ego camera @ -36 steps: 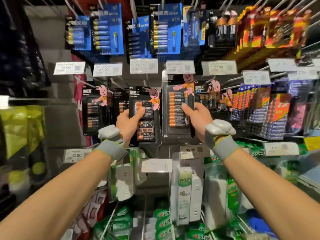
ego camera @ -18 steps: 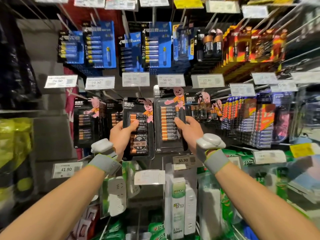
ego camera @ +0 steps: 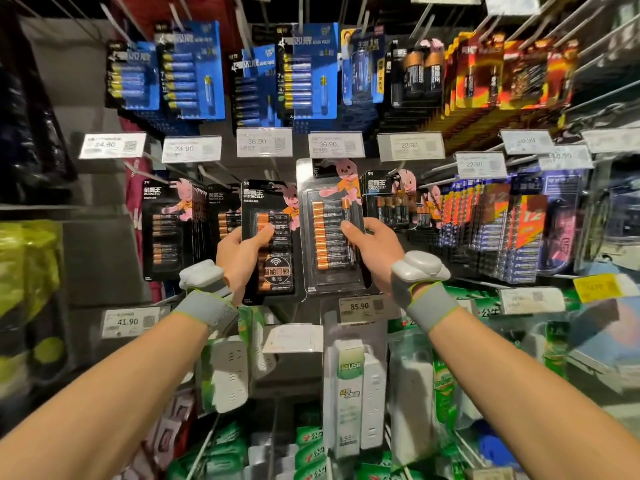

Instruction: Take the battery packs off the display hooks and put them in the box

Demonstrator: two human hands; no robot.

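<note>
My left hand (ego camera: 242, 258) grips a black battery pack (ego camera: 273, 268) with orange cells and a round white label, thumb across its front. My right hand (ego camera: 372, 252) grips a larger clear blister pack (ego camera: 329, 237) of orange and black batteries topped by a pink rabbit. Both packs are upright in front of the middle row of display hooks. More black packs (ego camera: 166, 230) hang to the left, and smaller ones (ego camera: 388, 202) hang to the right. No box is in view.
Blue battery packs (ego camera: 194, 74) and red-orange packs (ego camera: 502, 71) hang on the upper hooks. White price tags (ego camera: 263, 142) line the rails. Blue and orange packs (ego camera: 498, 230) fill the right side. White power strips (ego camera: 353, 393) and green packages sit on the racks below.
The view has tilted upward, so both hands and their packs sit lower in the frame. Both hands keep their grip on the same packs.
</note>
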